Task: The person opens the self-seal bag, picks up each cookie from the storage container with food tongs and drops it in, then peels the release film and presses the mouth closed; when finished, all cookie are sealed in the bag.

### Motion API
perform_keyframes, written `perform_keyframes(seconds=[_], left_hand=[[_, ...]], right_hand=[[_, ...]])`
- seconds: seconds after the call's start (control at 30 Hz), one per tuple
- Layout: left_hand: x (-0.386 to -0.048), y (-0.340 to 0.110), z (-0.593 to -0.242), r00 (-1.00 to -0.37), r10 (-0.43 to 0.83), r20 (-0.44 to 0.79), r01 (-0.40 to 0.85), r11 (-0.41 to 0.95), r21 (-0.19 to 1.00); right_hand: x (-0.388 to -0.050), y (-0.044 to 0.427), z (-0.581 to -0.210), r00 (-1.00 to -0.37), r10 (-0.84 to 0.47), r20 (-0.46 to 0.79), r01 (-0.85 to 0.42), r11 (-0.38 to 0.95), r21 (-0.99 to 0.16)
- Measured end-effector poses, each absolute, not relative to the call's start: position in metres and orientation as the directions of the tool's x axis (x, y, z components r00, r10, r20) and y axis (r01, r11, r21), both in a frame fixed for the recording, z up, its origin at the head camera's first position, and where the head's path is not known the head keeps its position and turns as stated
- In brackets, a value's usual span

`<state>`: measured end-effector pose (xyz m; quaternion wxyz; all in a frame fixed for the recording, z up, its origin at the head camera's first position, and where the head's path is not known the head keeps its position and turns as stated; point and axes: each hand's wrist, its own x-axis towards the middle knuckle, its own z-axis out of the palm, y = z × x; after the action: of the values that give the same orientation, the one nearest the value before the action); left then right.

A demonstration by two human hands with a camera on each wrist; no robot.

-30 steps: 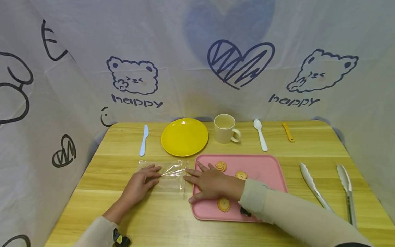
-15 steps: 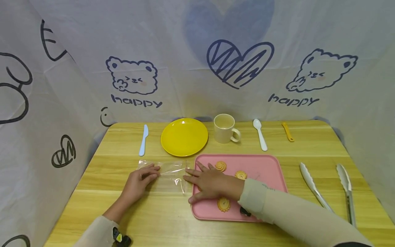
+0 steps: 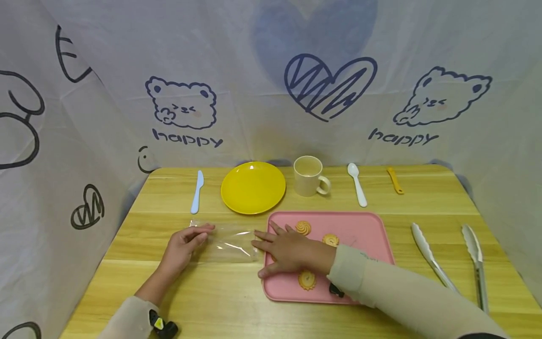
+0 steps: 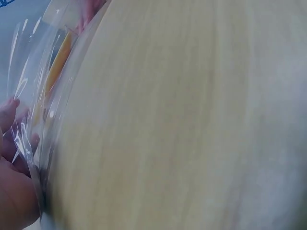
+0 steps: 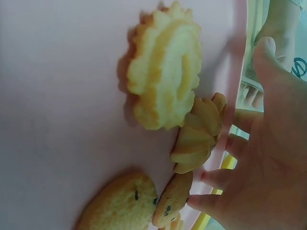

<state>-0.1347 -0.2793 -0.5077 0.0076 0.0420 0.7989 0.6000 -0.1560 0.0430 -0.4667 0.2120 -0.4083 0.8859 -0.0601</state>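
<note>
A clear plastic bag point(image 3: 230, 246) lies on the wooden table, left of a pink tray point(image 3: 367, 235). My left hand point(image 3: 179, 248) pinches the bag's left end between thumb and fingers. In the left wrist view the clear film point(image 4: 48, 62) stands up beside that hand point(image 4: 17, 191). Over the tray's left rim, my right hand point(image 3: 288, 252) spreads straight fingers whose tips reach the bag's right end. Cookies lie in the tray, among them a swirled one point(image 3: 303, 228) and a scalloped one point(image 3: 307, 280); the right hand hides others. The right wrist view shows dark-flecked cookies point(image 5: 117, 206) near the fingers.
Behind the bag are a light blue knife point(image 3: 197, 192) and a yellow plate point(image 3: 253, 188). A cream mug point(image 3: 307, 178), a white spoon point(image 3: 357, 185) and a yellow-orange handle point(image 3: 395, 181) line the back. Metal tongs point(image 3: 478, 263) lie spread at the right.
My left hand has moved slightly left, its thumb and fingers coming together on the bag's end. The bag's creases have shifted and it looks pulled straighter. The right hand has stayed in place.
</note>
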Motion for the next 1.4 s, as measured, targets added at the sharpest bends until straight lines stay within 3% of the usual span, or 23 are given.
perform_keyframes(seconds=[0.7, 1.07, 1.4], left_hand=[[-0.133, -0.278, -0.510, -0.993, 0.090, 0.072, 0.093, 0.264, 0.960], [-0.132, -0.276, -0.508, -0.996, 0.081, 0.042, 0.063, 0.272, 0.960], [-0.134, -0.275, -0.509, -0.997, 0.068, 0.021, 0.039, 0.280, 0.959]], right_hand=[[-0.155, 0.061, -0.451, -0.569, -0.777, -0.268, -0.674, 0.628, -0.389], [-0.146, 0.099, -0.442, -0.617, -0.757, -0.214, -0.673, 0.649, -0.356], [-0.132, 0.148, -0.441, -0.705, -0.689, -0.169, -0.594, 0.704, -0.389]])
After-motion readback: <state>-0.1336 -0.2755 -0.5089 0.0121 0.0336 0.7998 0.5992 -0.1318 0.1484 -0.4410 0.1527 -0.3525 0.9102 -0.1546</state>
